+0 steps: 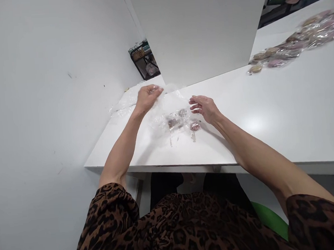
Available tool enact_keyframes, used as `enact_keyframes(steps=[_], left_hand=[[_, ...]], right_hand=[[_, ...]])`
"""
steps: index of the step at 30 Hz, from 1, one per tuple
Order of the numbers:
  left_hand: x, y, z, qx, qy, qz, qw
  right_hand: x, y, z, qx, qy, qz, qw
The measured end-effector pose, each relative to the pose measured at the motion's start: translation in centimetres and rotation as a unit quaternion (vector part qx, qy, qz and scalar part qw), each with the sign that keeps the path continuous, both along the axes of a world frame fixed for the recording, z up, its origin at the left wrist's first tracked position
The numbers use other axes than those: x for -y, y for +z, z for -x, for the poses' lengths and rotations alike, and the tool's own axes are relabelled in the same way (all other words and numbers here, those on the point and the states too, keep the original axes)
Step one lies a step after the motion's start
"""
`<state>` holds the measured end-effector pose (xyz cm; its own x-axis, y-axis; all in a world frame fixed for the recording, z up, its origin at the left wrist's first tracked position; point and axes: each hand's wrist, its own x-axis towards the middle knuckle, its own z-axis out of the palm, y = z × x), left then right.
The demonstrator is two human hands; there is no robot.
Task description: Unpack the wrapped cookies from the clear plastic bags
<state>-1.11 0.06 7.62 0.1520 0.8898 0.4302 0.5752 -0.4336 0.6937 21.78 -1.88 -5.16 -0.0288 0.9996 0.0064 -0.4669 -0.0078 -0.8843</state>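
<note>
My left hand (148,97) reaches to the far left of the white table (270,125), its fingers curled down on clear plastic wrapping (125,105) that lies crumpled there. My right hand (204,108) hovers with fingers spread just right of a clear plastic sheet (161,123). On that sheet lie three small round pieces in clear wrap: a brownish one (172,122), a grey one (182,112) and a pinkish one (195,126). The right hand holds nothing.
A white upright divider panel (200,27) stands behind the hands. A heap of wrapped round pieces (295,41), pink and tan, lies at the far right of the table. A black rack (143,60) stands behind the left corner. A white wall (40,111) closes off the left side.
</note>
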Motion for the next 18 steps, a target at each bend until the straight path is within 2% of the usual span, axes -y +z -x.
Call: enact_keyframes(steps=[3,6,12,18], left_hand=[[-0.2,1.7,0.2,0.068,0.019,-0.065,0.995],[-0.2,3.0,0.0,0.078,0.024,-0.113,0.99],[-0.6,3.8,-0.5,-0.017,-0.009,-0.072,0.997],[-1.4,5.4,0.3,0.037,0.031,-0.167,0.985]], right_hand=[[0.0,0.1,-0.1,0.002,-0.003,-0.007,1.0],[-0.1,0.0,-0.2,0.002,-0.01,-0.008,1.0],[-0.6,-0.5,-0.5,0.003,-0.03,0.003,1.0],[-0.6,-0.3,-0.6,0.005,-0.034,0.008,0.999]])
